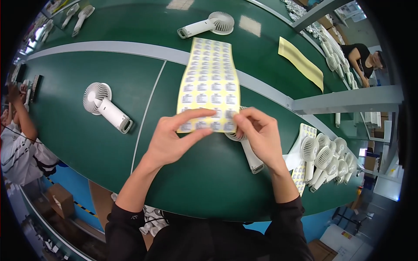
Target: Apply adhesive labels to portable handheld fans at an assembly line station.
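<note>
Left fingers (pixel 196 114) holding label sheet (pixel 209 78), right fingers (pixel 245 125) pinching its edge, fans (pixel 114 114), green table (pixel 96 150)

left hand (pixel 167 141): thumb and forefinger extended inward, tips apart; other fingers mostly hidden
right hand (pixel 263 132): fingers curled, thumb drawn against forefinger in a pinch
left forearm (pixel 138 185): slanting up and right
right forearm (pixel 285 185): slanting up and left

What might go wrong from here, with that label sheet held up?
The label sheet is held near its lower edge by the left grip, with the right grip at its right edge, so the long far part may sag or crease.
The fan below is partly hidden by sheet and hand, so it might get bumped unseen.
The clustered fans crowd together at right; nudging one could shift others.
</note>
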The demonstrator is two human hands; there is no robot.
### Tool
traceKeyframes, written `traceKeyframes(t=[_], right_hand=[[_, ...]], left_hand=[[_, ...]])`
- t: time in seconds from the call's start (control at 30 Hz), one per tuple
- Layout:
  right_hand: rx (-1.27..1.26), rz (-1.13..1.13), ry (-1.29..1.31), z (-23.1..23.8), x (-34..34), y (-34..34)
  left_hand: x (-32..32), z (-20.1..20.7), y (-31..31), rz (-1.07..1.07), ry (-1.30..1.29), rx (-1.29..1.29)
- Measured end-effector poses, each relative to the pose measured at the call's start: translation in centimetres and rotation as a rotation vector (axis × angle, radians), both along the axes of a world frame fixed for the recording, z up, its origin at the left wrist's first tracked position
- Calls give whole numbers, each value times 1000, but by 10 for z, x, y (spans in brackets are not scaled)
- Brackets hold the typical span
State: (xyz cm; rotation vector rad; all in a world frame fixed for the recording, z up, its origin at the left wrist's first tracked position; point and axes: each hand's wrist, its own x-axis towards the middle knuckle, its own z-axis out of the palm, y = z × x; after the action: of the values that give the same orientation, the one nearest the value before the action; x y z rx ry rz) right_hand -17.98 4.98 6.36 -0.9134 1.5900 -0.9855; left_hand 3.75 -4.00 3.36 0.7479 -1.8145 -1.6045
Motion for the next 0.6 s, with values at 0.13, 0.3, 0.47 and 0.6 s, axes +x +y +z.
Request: traceKeyframes(t=[0.13, 0.3, 0.47, 0.6], right_hand=[[-558, 267, 1014, -4, -16, 1], [-361, 265, 1044, -25, 1, 24], [-421, 48, 1206, -20, 9, 30], [-671, 119, 1077, -22, 7, 23]], left_hand=[[3, 0, -2, 134, -73, 67], [-1, -6, 1, 109, -75, -8], [-6, -9, 5, 60, -108, -58], [-7, -11, 7, 46, -71, -66]])
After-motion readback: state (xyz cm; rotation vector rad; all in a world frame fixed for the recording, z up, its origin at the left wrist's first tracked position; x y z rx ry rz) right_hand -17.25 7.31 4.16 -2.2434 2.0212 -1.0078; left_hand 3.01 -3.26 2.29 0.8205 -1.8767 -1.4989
